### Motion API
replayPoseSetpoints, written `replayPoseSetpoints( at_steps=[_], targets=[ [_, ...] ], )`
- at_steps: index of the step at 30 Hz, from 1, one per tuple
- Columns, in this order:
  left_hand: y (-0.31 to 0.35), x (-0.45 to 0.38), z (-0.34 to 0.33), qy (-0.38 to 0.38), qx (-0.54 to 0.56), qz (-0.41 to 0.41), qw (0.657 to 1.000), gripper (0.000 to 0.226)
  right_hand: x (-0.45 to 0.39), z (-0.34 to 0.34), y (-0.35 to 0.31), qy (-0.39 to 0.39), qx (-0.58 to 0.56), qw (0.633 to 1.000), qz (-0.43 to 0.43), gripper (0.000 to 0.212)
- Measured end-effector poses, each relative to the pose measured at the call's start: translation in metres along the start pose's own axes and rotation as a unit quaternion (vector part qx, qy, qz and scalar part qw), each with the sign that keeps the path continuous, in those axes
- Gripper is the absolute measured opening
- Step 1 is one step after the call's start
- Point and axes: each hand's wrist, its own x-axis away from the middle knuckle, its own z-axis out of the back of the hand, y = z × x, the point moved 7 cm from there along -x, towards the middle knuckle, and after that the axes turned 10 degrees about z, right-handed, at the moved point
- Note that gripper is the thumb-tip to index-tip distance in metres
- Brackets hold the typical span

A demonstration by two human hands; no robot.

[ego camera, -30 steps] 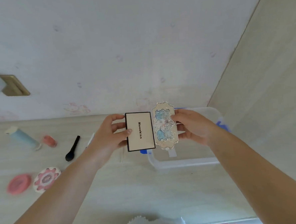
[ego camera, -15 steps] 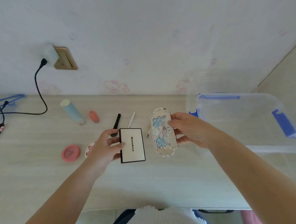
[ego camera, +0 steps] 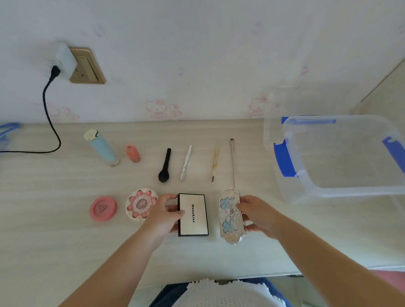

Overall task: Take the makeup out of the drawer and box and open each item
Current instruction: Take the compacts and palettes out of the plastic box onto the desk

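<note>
Bare desk surface (ego camera: 59,233) lies left and front of both hands; the clear plastic storage box with blue latches (ego camera: 341,187) borders the right. Left hand (ego camera: 161,217) grips the white black-edged rectangular palette (ego camera: 192,214). Right hand (ego camera: 257,213) grips the ornate silver-and-blue oblong palette (ego camera: 230,219), near the desk's front edge. Both cases are closed.

Pale wood-grain desk (ego camera: 59,233) butted against a whitish wall (ego camera: 213,34) with faint pink cartoon-cat stickers (ego camera: 162,108) just above the desk's far edge. Gold socket plate (ego camera: 86,65) on the wall, upper left, white adapter (ego camera: 65,58) plugged in, black cable (ego camera: 50,120) drooping onto the desk's far-left corner. Beige side panel (ego camera: 396,82) at right. Soft, even daylight.
</note>
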Motion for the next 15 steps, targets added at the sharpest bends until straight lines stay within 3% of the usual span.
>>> replayPoseSetpoints(
  at_steps=[5, 10, 12, 15],
  targets=[
    [0.009, -0.004, -0.006, 0.012, -0.036, -0.023, 0.999, 0.04, -0.005, -0.002, 0.008, 0.033, -0.017, 0.999, -0.009, 0.025],
    [0.019, -0.006, -0.007, 0.084, -0.157, -0.094, 0.98, 0.046, -0.013, 0.002, 0.005, 0.086, -0.034, 0.996, 0.004, 0.022],
    [0.019, -0.007, -0.009, 0.096, -0.202, -0.102, 0.969, 0.058, -0.017, 0.004, 0.004, 0.096, 0.015, 0.995, 0.025, 0.045],
    [0.02, -0.005, -0.015, 0.119, -0.282, -0.12, 0.945, 0.08, -0.016, 0.003, -0.002, 0.101, 0.219, 0.969, 0.054, 0.086]
  ],
)
